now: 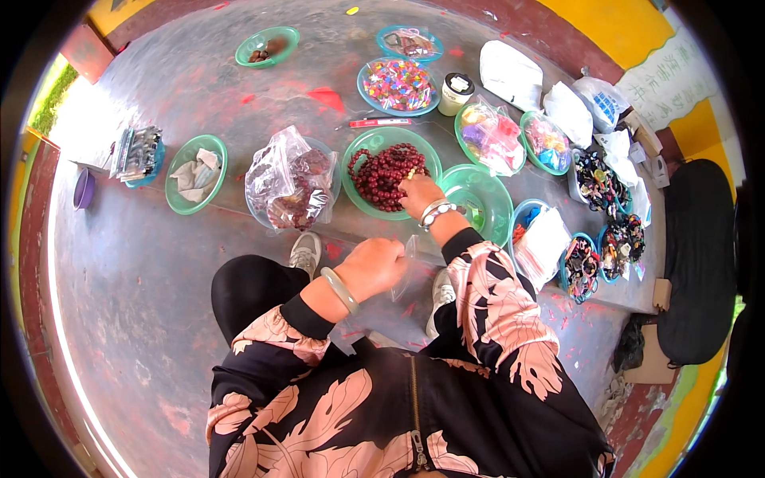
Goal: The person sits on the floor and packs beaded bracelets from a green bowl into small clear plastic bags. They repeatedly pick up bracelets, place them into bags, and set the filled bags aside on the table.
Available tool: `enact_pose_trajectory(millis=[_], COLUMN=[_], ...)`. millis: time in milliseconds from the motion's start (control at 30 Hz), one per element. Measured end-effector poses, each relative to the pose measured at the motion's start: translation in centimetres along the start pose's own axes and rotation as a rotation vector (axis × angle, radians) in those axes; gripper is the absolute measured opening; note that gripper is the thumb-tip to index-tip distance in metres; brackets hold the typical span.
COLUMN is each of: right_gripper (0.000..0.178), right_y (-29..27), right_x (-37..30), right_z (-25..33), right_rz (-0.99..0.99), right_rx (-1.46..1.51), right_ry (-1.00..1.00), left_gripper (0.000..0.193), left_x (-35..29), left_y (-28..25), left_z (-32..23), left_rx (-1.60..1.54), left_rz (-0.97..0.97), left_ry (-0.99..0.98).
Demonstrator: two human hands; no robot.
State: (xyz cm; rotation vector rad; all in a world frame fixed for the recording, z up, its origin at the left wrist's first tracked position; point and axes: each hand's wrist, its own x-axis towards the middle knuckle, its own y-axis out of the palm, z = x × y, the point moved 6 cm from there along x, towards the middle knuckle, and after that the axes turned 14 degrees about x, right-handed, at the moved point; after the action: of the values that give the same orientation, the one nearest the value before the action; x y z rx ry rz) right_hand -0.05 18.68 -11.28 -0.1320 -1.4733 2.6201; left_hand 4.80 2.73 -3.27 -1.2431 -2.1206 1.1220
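My left hand (374, 267), with a pale bangle at its wrist, is closed on a small clear plastic bag (406, 272), which hangs from its fingers above my feet. Up and to the right, my right hand (421, 196) reaches over the rim of a green basin (351, 163). Its fingers are curled onto the dark red bead bracelets (382, 177) heaped inside; the fingertips are partly hidden among the beads. Just left of that basin stands a bowl with clear bags (288, 171) of similar dark red beads. A green basin (488, 191) with little in it sits beside my right wrist.
Beyond the beads lie a red pen-like item (380, 123), a bowl of colourful small pieces (397, 84) and a lidded cup (456, 93). Several bowls of packaged goods crowd the right, with a stack of clear bags (542, 248). A basin with cloths (197, 177) stands left.
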Motion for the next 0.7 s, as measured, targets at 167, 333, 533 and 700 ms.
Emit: enact_pose_trajectory(millis=[167,333,533,700], right_gripper=[0.022,0.02,0.017,0.015], right_y=[3.8,5.4,4.5,0.2], right_x=[1.2,1.4,1.4,1.8], right_z=[-0.3,-0.7,-0.8,-0.4], right_rz=[0.115,0.079,-0.037,-0.124], right_rx=[-0.189,-0.298,-0.138,0.245], right_ry=[0.109,0.105,0.028,0.108], left_gripper=[0.02,0.019,0.021,0.022], left_x=[-0.1,0.0,0.1,0.5], left_y=[-1.0,-1.3,-1.6,-1.3], left_z=[-0.4,-0.3,-0.3,0.5], left_rx=[-0.036,-0.041,-0.017,-0.017], left_rz=[0.005,-0.038,-0.074,-0.105], left_ry=[-0.014,0.014,0.001,-0.034])
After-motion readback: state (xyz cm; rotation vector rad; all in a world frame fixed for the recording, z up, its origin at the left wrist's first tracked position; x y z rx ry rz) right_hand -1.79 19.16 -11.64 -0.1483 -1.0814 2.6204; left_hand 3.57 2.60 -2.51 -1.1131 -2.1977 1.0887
